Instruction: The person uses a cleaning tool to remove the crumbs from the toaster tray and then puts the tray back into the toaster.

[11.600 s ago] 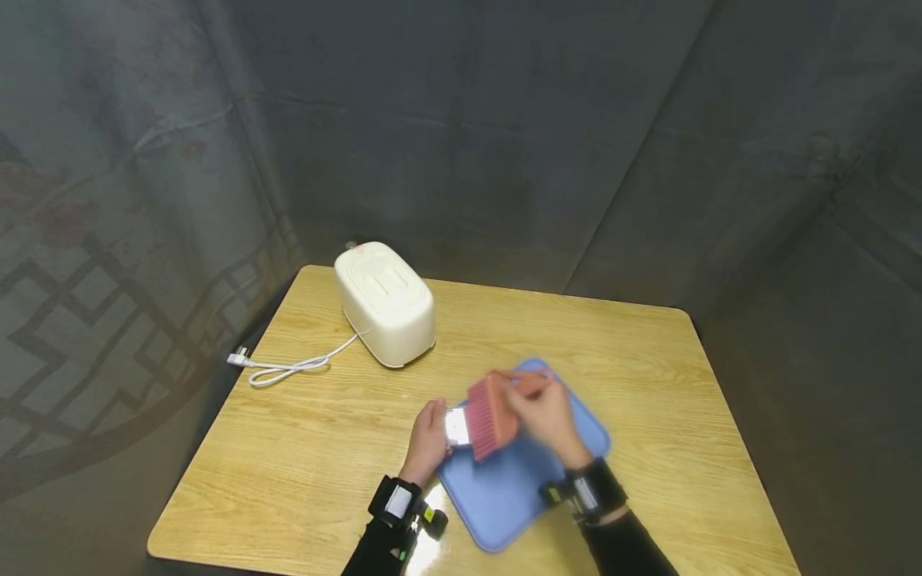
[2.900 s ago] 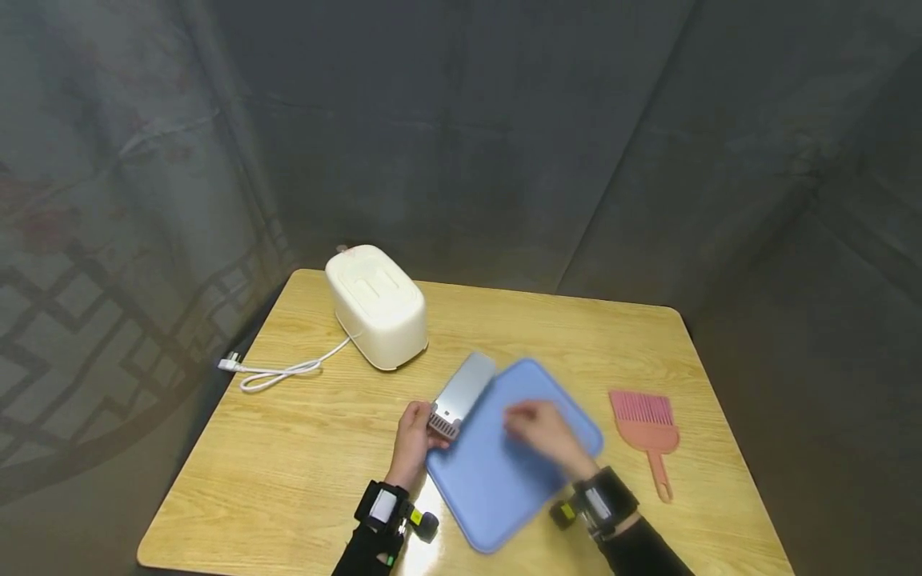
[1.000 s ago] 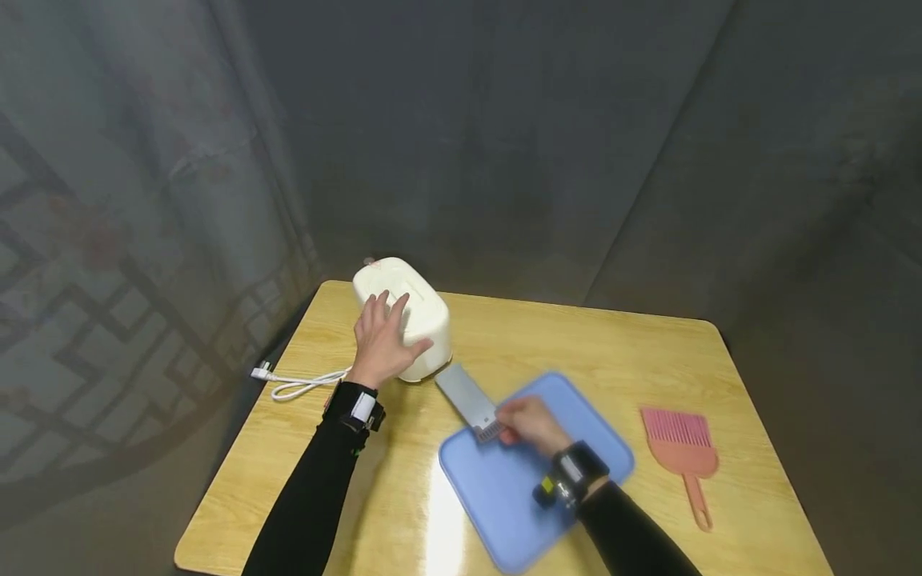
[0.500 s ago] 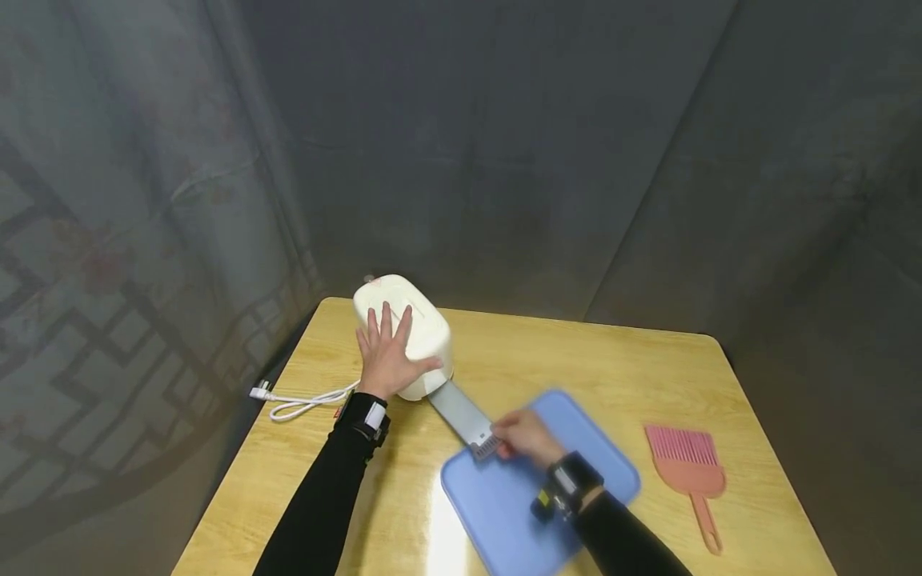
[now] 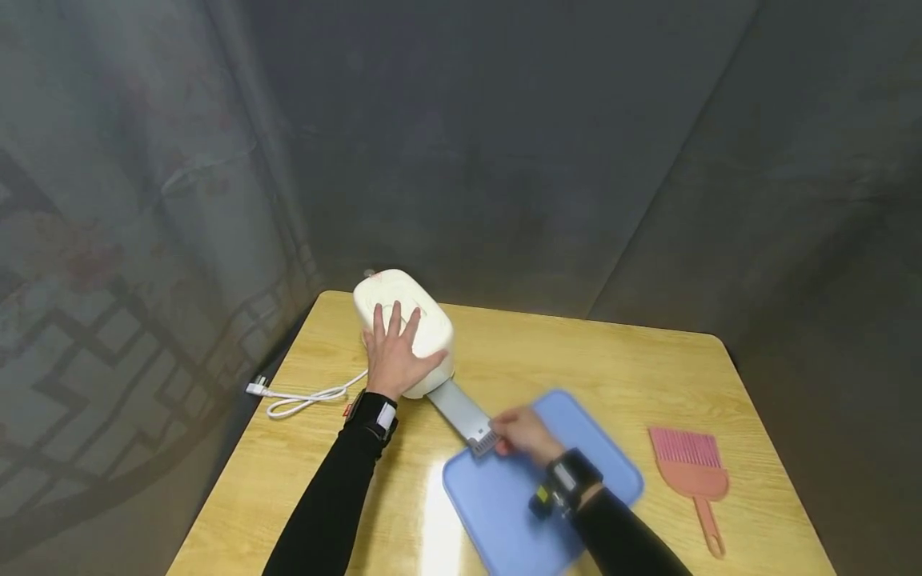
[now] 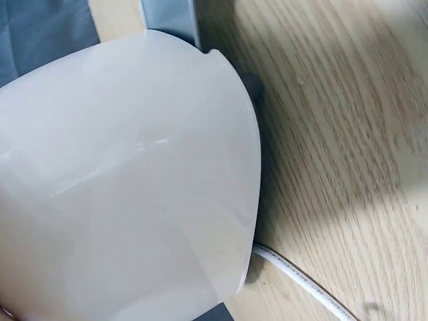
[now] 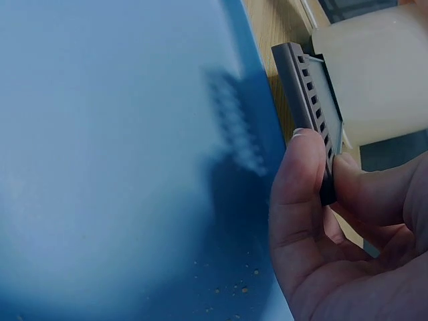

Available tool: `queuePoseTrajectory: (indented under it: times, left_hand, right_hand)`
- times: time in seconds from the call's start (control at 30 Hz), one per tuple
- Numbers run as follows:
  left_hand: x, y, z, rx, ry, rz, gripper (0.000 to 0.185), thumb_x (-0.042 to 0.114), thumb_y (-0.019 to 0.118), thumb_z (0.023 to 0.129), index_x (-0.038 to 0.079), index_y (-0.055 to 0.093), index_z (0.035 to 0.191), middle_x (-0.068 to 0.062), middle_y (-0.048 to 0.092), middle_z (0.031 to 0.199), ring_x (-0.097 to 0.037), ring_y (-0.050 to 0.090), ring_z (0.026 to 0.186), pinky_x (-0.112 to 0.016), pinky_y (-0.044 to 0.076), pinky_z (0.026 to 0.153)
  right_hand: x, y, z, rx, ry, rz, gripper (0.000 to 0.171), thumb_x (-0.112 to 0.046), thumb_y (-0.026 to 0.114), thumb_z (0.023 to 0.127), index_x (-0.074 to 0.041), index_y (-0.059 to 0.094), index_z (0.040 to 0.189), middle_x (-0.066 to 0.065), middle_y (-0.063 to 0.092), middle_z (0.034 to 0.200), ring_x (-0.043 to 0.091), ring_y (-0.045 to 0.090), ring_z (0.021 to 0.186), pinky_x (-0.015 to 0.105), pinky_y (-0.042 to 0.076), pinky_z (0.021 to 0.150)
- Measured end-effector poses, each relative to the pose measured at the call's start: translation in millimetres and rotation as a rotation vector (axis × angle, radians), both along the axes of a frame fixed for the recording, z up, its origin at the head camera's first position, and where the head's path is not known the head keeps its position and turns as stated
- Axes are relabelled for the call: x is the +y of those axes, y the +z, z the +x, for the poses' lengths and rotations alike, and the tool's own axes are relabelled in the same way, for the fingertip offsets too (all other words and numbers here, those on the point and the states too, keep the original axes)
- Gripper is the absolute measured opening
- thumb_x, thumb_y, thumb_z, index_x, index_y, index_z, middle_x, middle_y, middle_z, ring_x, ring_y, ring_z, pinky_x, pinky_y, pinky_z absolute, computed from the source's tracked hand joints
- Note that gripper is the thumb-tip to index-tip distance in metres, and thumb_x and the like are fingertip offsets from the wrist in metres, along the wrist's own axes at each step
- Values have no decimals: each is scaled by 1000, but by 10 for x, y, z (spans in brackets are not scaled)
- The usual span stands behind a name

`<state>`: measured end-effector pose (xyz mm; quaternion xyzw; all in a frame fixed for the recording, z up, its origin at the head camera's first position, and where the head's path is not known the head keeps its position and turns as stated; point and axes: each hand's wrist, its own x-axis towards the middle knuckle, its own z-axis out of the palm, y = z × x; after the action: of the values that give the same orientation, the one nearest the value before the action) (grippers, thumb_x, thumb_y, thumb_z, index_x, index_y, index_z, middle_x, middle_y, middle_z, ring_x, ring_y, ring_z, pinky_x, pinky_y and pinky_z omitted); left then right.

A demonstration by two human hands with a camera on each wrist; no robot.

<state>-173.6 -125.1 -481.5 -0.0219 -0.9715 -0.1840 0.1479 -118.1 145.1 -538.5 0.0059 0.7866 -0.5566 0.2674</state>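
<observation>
While left hand (image 5: pixel 395 357) lies flat on toaster (image 5: pixel 421 320), right hand (image 5: pixel 523 433) pinches tray (image 5: pixel 461 411), wooden table (image 5: pixel 591 364), grey drapes (image 5: pixel 504 144).

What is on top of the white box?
The left hand lies flat on the white box, fingers spread. It covers part of the lid. A gray tray, held by the right hand, goes into its end.

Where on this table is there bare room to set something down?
Bare wood runs along the far edge, between the white toaster and the table's right corner, and between the blue tray and pink brush. It is crowded where the left hand, grey crumb tray and right hand meet.
</observation>
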Motion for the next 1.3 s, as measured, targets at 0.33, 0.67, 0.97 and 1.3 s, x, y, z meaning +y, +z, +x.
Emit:
queuePoseTrajectory:
  times: [0.33, 0.67, 0.97, 1.3]
  left_hand:
    - [68, 29, 19, 124, 12, -43, 91, 69, 70, 78, 14, 51, 149, -22, 33, 160, -47, 13, 151, -77, 27, 107]
    - [145, -1, 56, 130, 39, -91, 92, 71, 68, 76, 16, 53, 148, -21, 36, 159, -47, 17, 150, -75, 32, 104]
    - [221, 2, 74, 123, 43, -107, 91, 71, 68, 78, 16, 53, 148, -20, 35, 159, -46, 18, 149, -75, 33, 104]
    - [300, 15, 91, 82, 57, -131, 92, 74, 65, 78, 18, 51, 150, -18, 34, 161, -45, 16, 150, -74, 34, 105]
  right_hand:
    - [26, 87, -7, 17, 4, 13, 19, -6, 62, 98, 7, 69, 110, 13, 68, 75, 19, 62, 60, 30, 55, 58]
    - [32, 106, -23, -7, 5, 25, 19, -6, 63, 98, 7, 69, 110, 13, 69, 77, 21, 63, 61, 32, 57, 59]
    - [26, 80, -76, 1, -9, 38, 17, -4, 63, 96, 8, 70, 108, 13, 69, 75, 19, 63, 58, 30, 55, 56]
    - [27, 76, -164, 36, 55, 99, 14, -6, 64, 96, 5, 71, 101, 12, 68, 72, 21, 64, 59, 31, 55, 56]
